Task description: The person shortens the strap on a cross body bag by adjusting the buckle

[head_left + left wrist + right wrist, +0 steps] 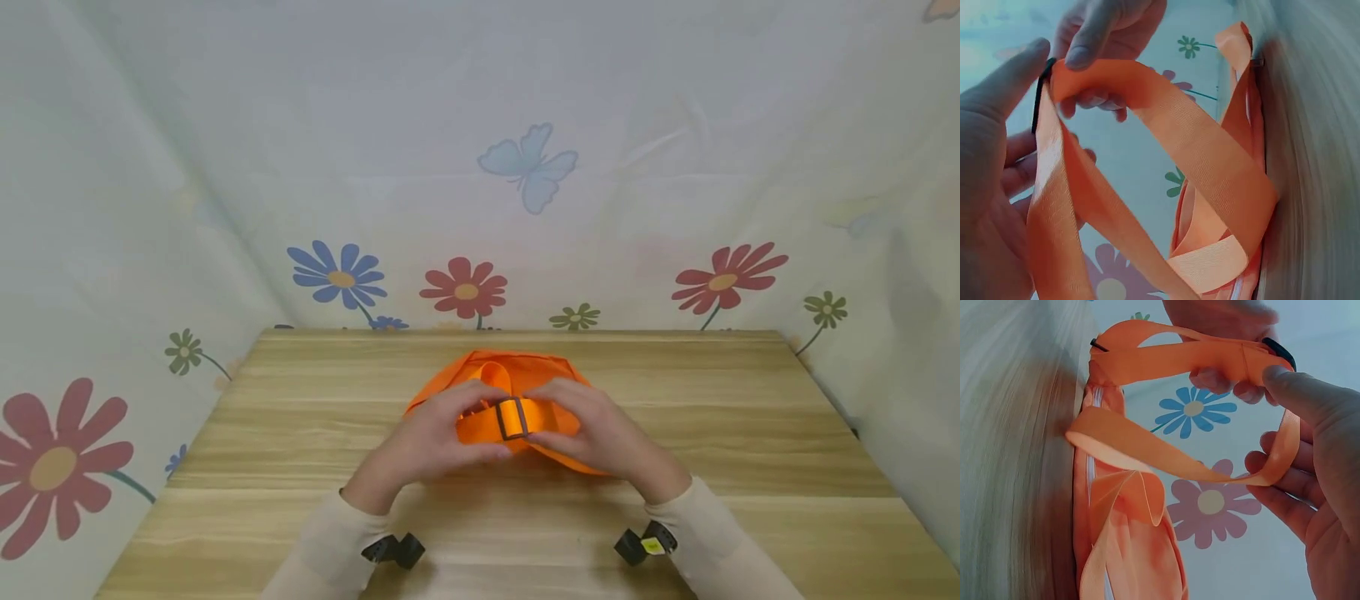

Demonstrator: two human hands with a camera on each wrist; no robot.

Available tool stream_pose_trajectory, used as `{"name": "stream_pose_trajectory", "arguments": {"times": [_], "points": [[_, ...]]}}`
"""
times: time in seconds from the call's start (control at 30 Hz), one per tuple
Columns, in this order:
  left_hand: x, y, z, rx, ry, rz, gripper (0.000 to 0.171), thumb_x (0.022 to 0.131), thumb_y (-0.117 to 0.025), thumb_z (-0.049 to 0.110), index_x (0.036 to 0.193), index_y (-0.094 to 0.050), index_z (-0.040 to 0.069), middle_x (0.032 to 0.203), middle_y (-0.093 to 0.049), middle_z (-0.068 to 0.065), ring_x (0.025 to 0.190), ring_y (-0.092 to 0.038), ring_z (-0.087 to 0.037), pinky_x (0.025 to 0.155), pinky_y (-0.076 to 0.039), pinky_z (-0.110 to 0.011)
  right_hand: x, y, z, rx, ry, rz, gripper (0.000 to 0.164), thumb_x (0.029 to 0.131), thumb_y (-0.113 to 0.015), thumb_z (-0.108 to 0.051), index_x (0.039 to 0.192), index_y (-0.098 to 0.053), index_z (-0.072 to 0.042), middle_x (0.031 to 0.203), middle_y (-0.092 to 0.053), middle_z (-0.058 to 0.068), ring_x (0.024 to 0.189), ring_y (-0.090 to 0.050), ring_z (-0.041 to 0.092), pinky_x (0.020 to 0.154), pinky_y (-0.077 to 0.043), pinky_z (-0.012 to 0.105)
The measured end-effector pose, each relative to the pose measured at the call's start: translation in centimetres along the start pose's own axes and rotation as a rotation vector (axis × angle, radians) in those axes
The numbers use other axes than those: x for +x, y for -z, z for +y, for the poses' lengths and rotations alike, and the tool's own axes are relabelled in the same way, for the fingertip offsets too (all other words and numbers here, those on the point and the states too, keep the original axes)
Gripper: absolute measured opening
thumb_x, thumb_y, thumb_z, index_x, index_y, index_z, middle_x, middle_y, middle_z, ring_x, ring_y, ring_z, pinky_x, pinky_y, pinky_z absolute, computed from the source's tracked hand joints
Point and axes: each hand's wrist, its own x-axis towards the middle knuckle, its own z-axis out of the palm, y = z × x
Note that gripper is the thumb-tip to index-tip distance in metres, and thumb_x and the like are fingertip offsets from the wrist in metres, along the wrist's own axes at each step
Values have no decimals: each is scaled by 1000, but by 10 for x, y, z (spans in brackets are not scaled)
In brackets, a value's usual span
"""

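An orange fabric bag [536, 367] lies on the table, its webbing strap [1185, 144] raised in loops above it. A black rectangular slide buckle [512, 418] is threaded on the strap, between both hands. From the left, my left hand [427, 433] holds the buckle at its edge, thumb at one end and fingers behind. Opposite it, my right hand [600, 425] pinches the strap close beside the buckle; in the right wrist view its thumb [1310, 394] presses on the webbing. Further fingers of the right hand lie behind a hanging strap loop.
The wood-grain table [300, 467] extends around the bag. Behind it hangs a pale curtain [390, 125] printed with flowers and a butterfly. A white zipper [1091, 469] runs along the bag, and a second small dark buckle [1099, 345] sits at a strap end.
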Motion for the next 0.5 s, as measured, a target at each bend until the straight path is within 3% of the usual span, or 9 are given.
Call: {"name": "stream_pose_trajectory", "arguments": {"times": [0.2, 0.5], "points": [[0, -5, 6, 75, -35, 97, 52, 90, -90, 36, 134, -68, 17, 125, -71, 4, 109, -67, -14, 96, -63, -35, -2, 2, -2, 27, -4, 46, 48, 87, -92, -17, 131, -72, -10, 123, -76, 1, 105, -70, 16, 91, -64, 38], [-1, -5, 3, -64, -121, 169, 51, 90, -90, 22, 136, -69, 12, 130, -72, -2, 114, -68, -19, 99, -63, -34, -7, 6, -4, 216, -54, 127, 52, 81, -93, -3, 129, -74, -12, 121, -77, 2, 105, -69, 15, 86, -64, 29]]}}
